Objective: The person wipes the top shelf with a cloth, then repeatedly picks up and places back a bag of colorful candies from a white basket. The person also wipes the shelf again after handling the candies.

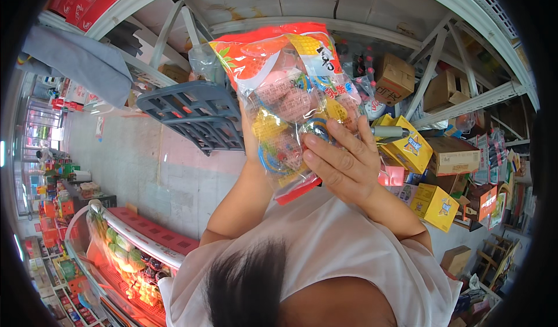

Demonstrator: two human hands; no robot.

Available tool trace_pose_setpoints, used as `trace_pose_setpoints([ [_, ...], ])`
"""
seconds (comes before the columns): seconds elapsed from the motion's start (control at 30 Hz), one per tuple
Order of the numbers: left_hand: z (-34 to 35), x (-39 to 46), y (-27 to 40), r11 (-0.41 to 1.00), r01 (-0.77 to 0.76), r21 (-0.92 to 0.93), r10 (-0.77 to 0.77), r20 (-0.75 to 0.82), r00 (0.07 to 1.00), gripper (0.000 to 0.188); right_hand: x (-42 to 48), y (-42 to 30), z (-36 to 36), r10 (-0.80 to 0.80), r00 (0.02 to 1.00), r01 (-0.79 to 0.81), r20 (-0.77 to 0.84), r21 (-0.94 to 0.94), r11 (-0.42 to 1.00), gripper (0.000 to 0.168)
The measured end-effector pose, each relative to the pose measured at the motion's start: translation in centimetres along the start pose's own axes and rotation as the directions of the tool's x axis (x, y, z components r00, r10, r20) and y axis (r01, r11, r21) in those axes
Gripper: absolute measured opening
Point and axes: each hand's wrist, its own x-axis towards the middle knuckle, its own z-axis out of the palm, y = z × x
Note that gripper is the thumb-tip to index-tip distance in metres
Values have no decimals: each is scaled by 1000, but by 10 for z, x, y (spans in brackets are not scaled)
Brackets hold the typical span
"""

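A large clear plastic bag with a red top edge and fruit prints [283, 96] is held up before my chest; small wrapped packs in pink, yellow and blue show through it. My left hand [250, 139] grips the bag's left side from behind, its fingers mostly hidden by the bag. My right hand [348, 157] lies on the lower right front of the bag, fingers spread over the film. Close to the right fingertips a grey cylindrical handle [388, 131] sticks out; what it belongs to cannot be told.
A dark grey plastic crate or rack [196, 113] stands left of the bag. White metal shelf frames [429, 72] rise behind, with cardboard boxes [394, 78]. Yellow cartons [433, 207] are stacked at right. A lit produce display [148, 235] stands at lower left; a grey cloth [78, 61] hangs upper left.
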Motion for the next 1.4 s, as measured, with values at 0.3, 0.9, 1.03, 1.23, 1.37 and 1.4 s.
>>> trace_pose_setpoints([
  [0.3,-6,-7,-6,998,-58,7,58,-120,991,69,-1,-6,-16,30,998,-29,51,-6,1000,24],
  [0.9,-12,-3,-16,977,-181,-110,170,-100,980,59,-40,38,-64,191,971,-192,-145,8,981,29],
  [1.03,-9,-1,-22,977,-174,-119,169,-50,984,61,-39,44,-66,200,965,-199,-170,19,980,29],
  [1.23,-11,-2,-25,972,-230,-57,226,-64,972,60,-41,47,-68,170,970,-169,-174,20,985,28],
  [1.37,-11,0,-28,971,-238,-36,238,-16,971,58,-42,48,-69,173,969,-168,-178,42,985,29],
  [1.4,-10,0,-29,970,-241,-27,239,-38,970,59,-42,49,-70,174,968,-170,-182,43,985,29],
])
